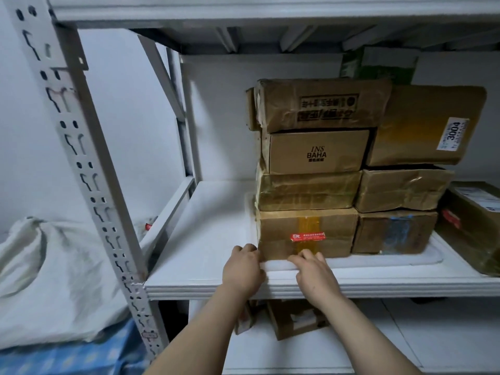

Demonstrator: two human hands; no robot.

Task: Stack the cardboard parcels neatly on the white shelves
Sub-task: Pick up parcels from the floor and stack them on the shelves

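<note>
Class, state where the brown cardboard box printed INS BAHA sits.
Head view, right of centre: the INS BAHA box is second from top in the left stack, under the crumpled printed parcel.

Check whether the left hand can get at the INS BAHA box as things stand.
Probably yes: the INS BAHA box faces out uncovered above the left hand, at the bottom parcel. The taped parcel on top may hamper pulling it out.

The left half of the shelf (205, 223) is left bare between the post (89, 169) and the parcels (308, 185), by which the right half is filled nearly up to the upper shelf (243, 12), only a low gap being left above.
</note>
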